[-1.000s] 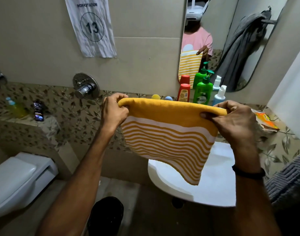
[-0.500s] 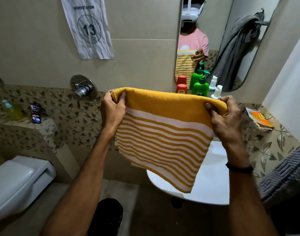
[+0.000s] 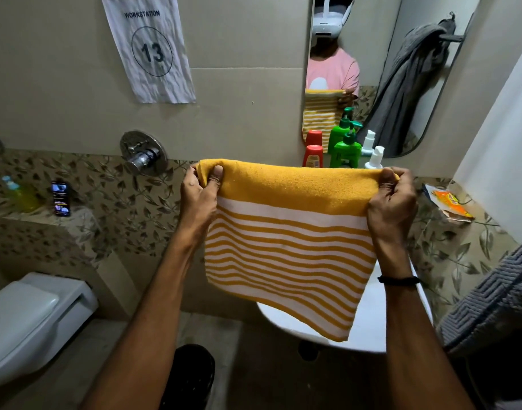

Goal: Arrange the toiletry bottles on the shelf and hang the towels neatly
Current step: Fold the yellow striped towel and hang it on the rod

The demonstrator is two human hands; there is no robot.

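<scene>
Your left hand (image 3: 199, 199) is closed on the top left corner of the yellow striped towel (image 3: 286, 247), thumb pressed flat on the front of the cloth and the other fingers curled behind the bunched edge, so that grip is pinched tight on fabric. Your right hand (image 3: 391, 202) does the same at the top right corner: fingers folded over the edge, knuckles toward the camera, the cloth gathered inside the fist. Both forearms rise from the bottom of the frame and angle inward, wrists level, a dark band (image 3: 398, 280) around your right wrist. Between your hands the towel is stretched nearly flat across the centre of the frame, solid yellow band on top, white and yellow stripes below, its lower right corner hanging lowest over the white basin (image 3: 372, 329). Just above the towel's top edge, right of centre, stand the toiletry bottles against the mirror (image 3: 401, 84): a red bottle (image 3: 313, 156), a green pump bottle (image 3: 347, 149) and a white pump bottle (image 3: 375, 157), their lower parts hidden by the cloth. A grey towel (image 3: 413, 81) shows in the mirror at upper right, draped from a hook. On the patterned counter (image 3: 449, 247) at right lies an orange packet (image 3: 449, 204); a grey knit cloth (image 3: 496, 297) sits at the right edge.
</scene>
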